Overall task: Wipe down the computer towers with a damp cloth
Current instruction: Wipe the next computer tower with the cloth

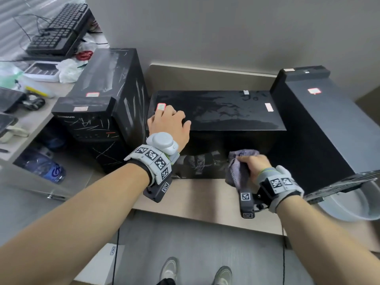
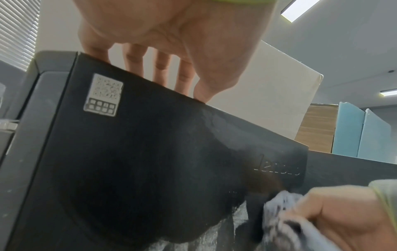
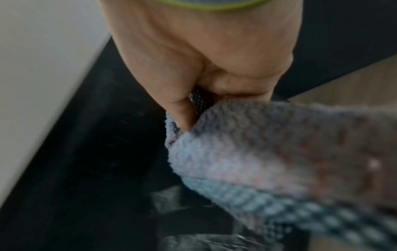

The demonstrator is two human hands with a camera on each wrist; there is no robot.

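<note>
Cloth (image 1: pixel 239 165) bunched in the right hand (image 1: pixel 255 166) presses the middle tower's (image 1: pixel 216 112) near face, running sideways; left hand (image 1: pixel 168 124) flat on top.

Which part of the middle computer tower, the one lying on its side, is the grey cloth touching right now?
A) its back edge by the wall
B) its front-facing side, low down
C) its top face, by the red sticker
B: the right hand grips the grey cloth against the middle computer tower's near side, while the left hand rests on top.
</note>
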